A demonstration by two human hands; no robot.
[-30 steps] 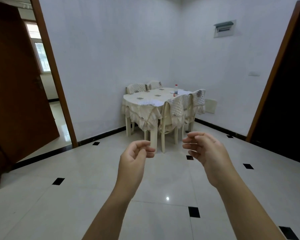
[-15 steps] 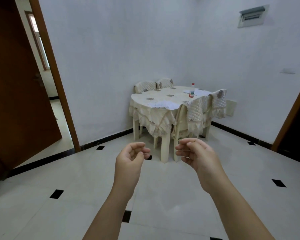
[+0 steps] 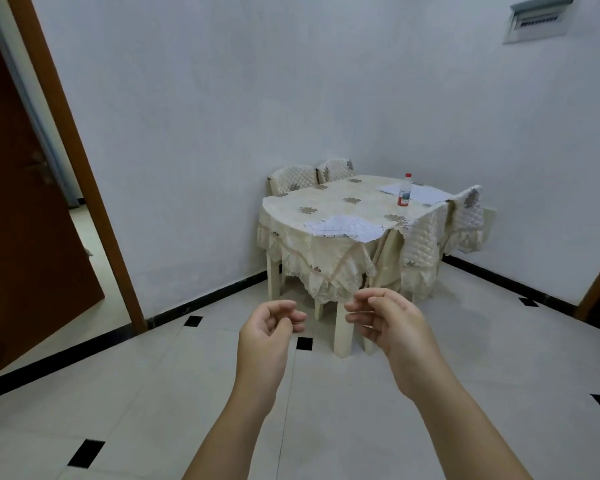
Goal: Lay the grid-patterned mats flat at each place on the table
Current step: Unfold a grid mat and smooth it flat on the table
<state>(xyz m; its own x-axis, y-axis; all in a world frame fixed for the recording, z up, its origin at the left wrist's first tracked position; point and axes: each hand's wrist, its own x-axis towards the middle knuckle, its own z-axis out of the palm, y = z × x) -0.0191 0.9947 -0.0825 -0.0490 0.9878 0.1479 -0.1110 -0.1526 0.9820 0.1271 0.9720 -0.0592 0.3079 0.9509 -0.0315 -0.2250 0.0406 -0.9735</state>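
Note:
A table with a cream flowered cloth stands in the far corner of the room. A white grid-patterned mat lies rumpled at its near edge. More white mats lie at the far right end. My left hand and my right hand hang in the air in front of me, well short of the table. Both have loosely curled fingers and hold nothing.
A small bottle with a red cap stands on the far mats. Chairs with quilted covers surround the table. A brown door stands open at the left. The floor is pale tile with black insets.
The table has grown larger and nearer in view as I walk toward it. My hands have stayed raised and drawn slightly closer together.

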